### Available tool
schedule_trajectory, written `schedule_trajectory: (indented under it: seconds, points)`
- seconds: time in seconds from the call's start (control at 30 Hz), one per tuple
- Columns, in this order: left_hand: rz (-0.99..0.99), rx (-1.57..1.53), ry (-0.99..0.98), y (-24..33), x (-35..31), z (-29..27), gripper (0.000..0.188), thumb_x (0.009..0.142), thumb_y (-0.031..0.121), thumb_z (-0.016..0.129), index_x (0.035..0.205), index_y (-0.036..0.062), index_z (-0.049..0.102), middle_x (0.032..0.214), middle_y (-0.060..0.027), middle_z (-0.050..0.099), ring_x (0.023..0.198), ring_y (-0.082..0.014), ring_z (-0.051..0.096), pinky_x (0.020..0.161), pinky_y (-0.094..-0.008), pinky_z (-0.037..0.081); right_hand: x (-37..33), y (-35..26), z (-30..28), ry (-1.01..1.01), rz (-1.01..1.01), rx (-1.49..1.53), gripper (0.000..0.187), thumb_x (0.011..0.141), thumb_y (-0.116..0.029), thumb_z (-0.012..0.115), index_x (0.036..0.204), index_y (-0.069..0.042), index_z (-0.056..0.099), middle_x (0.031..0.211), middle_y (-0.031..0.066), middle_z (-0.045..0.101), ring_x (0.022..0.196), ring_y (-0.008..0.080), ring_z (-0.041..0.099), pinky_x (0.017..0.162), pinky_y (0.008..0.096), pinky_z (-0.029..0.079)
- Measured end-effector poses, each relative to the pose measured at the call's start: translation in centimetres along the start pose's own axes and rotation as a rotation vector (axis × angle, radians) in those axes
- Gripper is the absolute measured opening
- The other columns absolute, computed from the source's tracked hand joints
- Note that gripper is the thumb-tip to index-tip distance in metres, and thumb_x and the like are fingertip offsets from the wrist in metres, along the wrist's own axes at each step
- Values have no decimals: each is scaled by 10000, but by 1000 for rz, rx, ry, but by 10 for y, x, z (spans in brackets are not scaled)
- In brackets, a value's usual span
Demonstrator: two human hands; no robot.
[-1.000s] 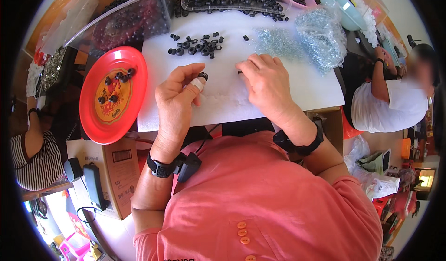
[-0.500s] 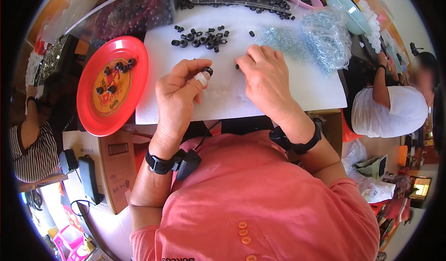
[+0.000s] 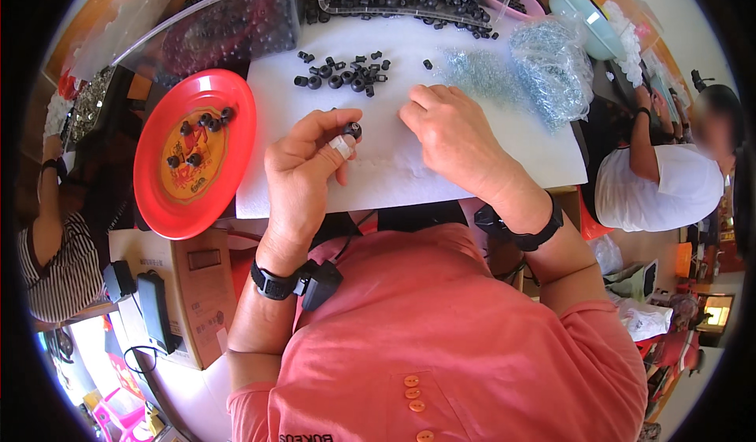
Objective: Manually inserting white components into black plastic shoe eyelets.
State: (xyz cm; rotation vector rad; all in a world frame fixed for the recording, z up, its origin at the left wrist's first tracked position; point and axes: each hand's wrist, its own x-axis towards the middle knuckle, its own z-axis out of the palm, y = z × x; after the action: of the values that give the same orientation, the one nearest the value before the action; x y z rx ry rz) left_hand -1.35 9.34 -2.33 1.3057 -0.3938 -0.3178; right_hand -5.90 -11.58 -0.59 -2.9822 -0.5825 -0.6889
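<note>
My left hand [image 3: 303, 159], with white tape round the thumb, pinches a small round black plastic piece [image 3: 352, 130] between thumb and forefinger. The piece has a hole in its end that faces right. A short gap to the right, my right hand [image 3: 457, 131] hovers over the white foam sheet [image 3: 378, 182] with its fingertips pressed together. What it holds, if anything, is hidden. Beyond both hands lies a loose group of black balls and short plugs [image 3: 339, 78]. One lone black plug [image 3: 428, 64] sits nearer the right hand.
A red oval plate [image 3: 244, 155] with several black pieces stands at left. Clear bins [image 3: 272, 17] of black parts line the back. At right are a pile of fine silvery-blue bits [image 3: 484, 76], a clear bag [image 3: 551, 64] and a pale green basin [image 3: 587, 17]. Two people sit at the sides.
The small dark bit at my right fingertips no longer shows, and that hand's fingers are drawn closer together. My left hand still holds the black piece. The view has shifted slightly.
</note>
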Motion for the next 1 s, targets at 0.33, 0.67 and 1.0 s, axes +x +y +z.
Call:
schedule_trajectory:
  seconds: [0.33,0.67,1.0]
  points:
    - [-62,9,-43,4,-1,2,205,918,-14,617,1110,-44,682,906,-66,646,727,-94,556,566,-211,427,-8,-7,-3,163,176,283,129,737,19,631,837,-60,614,846,83,563,846,294,596,728,400,458]
    - [-47,-103,41,2,0,2,205,900,-32,619,1096,-59,675,899,-86,660,710,-100,568,558,-216,441,-15,0,4,241,167,295,130,737,2,627,834,-84,618,821,60,570,801,281,577,704,390,443]
    - [-61,-145,50,2,-5,2,189,918,-9,623,1092,-54,681,899,-78,668,726,-98,576,560,-211,442,-17,-9,-2,71,55,316,115,717,-21,649,807,-92,646,857,56,568,863,266,588,723,395,433]
